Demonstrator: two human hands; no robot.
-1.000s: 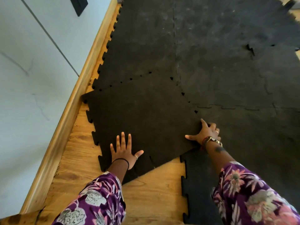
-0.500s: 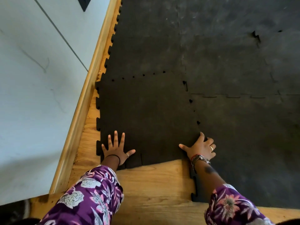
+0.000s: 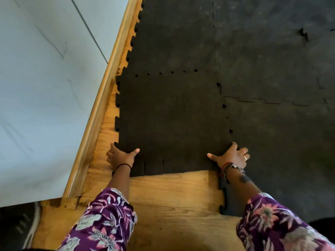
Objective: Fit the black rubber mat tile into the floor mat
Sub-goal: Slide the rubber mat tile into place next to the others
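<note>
On wood floor (image 3: 172, 196), near-left of mat (image 3: 262, 51) | one tile (image 3: 172, 120), far and right teeth meeting mat | left hand (image 3: 120, 157) fingers curled on tile's near-left corner | right hand (image 3: 231, 156) fingers spread flat at near-right corner | two floral sleeves

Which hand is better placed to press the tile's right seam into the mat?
Right. The right hand lies flat at the near end of that seam, where small gaps show between tile and mat. The left hand grips the opposite corner.
</note>
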